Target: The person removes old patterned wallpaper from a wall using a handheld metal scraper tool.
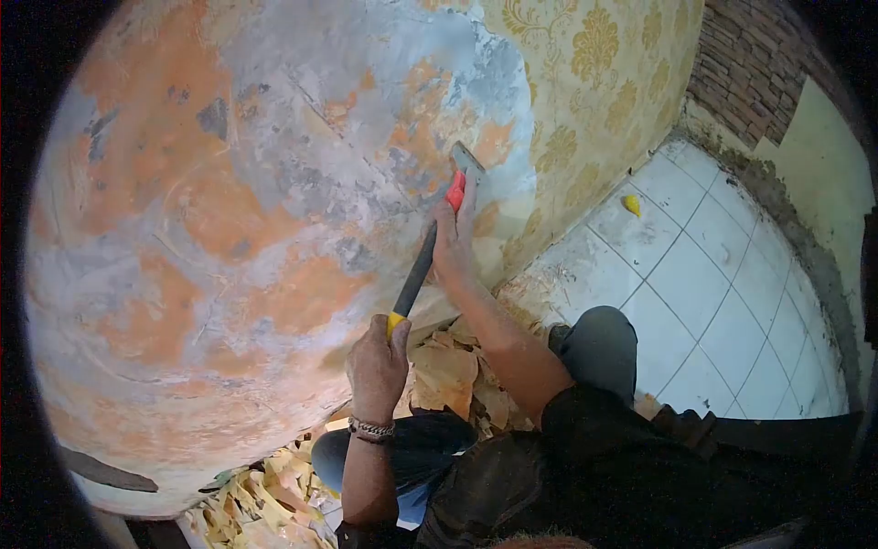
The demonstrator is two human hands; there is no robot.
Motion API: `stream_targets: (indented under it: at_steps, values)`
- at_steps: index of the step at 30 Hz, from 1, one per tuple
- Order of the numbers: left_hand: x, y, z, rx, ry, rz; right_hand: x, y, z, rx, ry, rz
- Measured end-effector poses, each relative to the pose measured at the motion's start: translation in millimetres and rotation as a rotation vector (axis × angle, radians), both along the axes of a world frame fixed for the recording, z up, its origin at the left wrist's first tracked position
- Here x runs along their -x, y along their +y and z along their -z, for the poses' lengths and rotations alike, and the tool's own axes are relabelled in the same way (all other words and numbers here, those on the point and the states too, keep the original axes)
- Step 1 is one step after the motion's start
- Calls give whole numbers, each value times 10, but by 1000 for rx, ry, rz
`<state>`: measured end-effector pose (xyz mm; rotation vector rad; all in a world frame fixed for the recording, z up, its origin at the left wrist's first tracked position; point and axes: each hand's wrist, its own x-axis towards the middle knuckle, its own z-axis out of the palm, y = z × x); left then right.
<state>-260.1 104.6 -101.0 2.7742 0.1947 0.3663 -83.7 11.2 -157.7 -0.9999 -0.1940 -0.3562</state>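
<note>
Head view, scraper [430, 247] blade edge indistinct

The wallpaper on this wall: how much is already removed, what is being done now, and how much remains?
Done: most of the wall in view is bare, showing grey and orange plaster, and torn paper scraps lie on the floor. In hand: the left hand grips the scraper at its handle end while the right hand presses near the blade, at the edge of the paper. Left: the patterned wallpaper to the right.

A black-handled scraper [430, 242] with red neck and yellow end slants upward, blade flat against the wall.
</note>
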Motion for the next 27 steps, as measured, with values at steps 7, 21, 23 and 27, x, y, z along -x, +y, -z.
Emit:
stream_targets:
  at_steps: [7, 21, 23, 27]
  values:
    - [-41, 9, 15, -14, -1, 18, 21, -50, -77, -149, 60, -160]
    - [-275, -111, -9, -20, -11, 58, -282, -172, -22, -5, -41, 105]
    - [-400, -182, -9, -34, -26, 96, -262, -322, -206, -69, -6, 85]
    - [-758, -421, -12, 3, -49, 151, -784, -665, -84, 205, -76, 355]
